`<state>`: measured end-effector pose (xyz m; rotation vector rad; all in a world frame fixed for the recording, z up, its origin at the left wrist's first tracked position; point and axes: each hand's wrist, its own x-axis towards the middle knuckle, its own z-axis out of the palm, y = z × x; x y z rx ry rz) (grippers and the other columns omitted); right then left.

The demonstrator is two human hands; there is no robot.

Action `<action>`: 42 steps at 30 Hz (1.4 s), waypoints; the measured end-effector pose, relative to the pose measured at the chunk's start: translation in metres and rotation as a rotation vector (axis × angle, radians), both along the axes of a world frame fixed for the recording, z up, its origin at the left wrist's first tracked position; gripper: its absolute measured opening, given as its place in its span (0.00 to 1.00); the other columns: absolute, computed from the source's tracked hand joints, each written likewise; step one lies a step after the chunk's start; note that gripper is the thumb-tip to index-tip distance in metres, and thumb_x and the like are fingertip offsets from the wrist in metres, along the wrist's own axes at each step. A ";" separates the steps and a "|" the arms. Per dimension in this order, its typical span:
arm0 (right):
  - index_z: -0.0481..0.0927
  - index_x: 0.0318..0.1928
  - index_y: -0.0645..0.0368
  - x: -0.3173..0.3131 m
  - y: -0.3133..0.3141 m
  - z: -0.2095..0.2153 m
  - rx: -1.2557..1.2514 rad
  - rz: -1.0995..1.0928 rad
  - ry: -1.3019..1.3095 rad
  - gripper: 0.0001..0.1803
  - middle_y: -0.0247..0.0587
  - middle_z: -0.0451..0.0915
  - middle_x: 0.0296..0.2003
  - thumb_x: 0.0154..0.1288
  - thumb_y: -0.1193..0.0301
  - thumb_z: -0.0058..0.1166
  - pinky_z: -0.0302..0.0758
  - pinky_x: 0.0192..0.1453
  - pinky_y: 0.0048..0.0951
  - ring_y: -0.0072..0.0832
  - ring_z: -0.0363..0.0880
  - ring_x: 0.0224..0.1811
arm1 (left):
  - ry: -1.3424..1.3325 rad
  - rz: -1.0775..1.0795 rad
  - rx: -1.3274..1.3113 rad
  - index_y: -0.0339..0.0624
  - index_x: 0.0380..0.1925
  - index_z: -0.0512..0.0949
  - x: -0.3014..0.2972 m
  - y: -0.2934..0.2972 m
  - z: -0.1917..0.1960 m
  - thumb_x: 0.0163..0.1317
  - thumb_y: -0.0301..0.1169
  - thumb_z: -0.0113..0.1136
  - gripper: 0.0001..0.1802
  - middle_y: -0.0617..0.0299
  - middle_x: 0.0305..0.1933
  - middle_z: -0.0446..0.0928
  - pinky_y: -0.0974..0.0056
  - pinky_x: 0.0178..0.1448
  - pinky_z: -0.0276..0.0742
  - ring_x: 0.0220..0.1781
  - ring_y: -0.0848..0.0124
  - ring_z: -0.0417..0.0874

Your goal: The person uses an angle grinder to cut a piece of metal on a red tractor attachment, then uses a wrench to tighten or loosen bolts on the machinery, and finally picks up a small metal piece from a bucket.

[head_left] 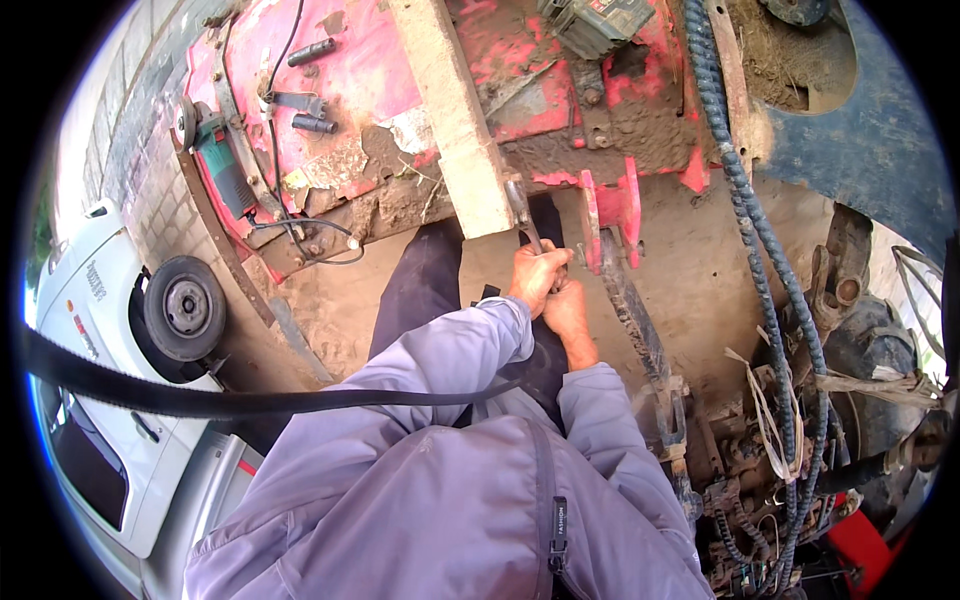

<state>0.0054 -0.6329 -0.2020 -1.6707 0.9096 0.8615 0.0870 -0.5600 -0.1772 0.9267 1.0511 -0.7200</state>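
My left hand (535, 276) is closed round the lower part of a long dark metal tool (523, 213) that looks like a wrench. The tool's upper end lies against the end of a pale, mud-caked beam (462, 160). Just below and touching the left, my right hand (568, 315) is also closed; its fingers are partly hidden, and it seems to grip the same tool's lower end. Close to the right of both hands stands a red metal bracket (612, 215), with a dark muddy bar (640, 325) running down from it.
A muddy red machine body (350, 100) spans the top, bearing a green angle grinder (225, 165) with its cord, black handles and a battery pack (600, 22). Spiral-wrapped hoses (745, 190) hang at right. A black strap (250, 404) crosses at left, before a white vehicle (120, 330).
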 end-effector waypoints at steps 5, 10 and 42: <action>0.84 0.35 0.64 -0.001 0.001 0.005 -0.036 0.033 -0.009 0.15 0.55 0.84 0.32 0.53 0.64 0.63 0.76 0.41 0.37 0.36 0.85 0.38 | 0.031 0.010 0.096 0.47 0.14 0.65 0.001 -0.005 0.006 0.52 0.19 0.58 0.15 0.68 0.12 0.62 0.65 0.17 0.54 0.11 0.76 0.60; 0.84 0.38 0.63 0.007 0.002 0.017 -0.071 0.061 -0.013 0.18 0.56 0.84 0.32 0.52 0.62 0.64 0.76 0.41 0.38 0.37 0.85 0.39 | 0.036 -0.021 0.121 0.47 0.14 0.66 -0.003 -0.004 0.001 0.51 0.20 0.57 0.14 0.67 0.12 0.62 0.64 0.17 0.54 0.11 0.75 0.61; 0.83 0.41 0.64 0.006 -0.003 0.041 -0.140 0.193 0.075 0.22 0.62 0.83 0.38 0.55 0.57 0.63 0.76 0.48 0.44 0.52 0.82 0.46 | 0.083 -0.139 0.183 0.41 0.16 0.70 0.004 -0.006 0.020 0.47 0.21 0.58 0.08 0.63 0.13 0.65 0.62 0.19 0.58 0.13 0.72 0.65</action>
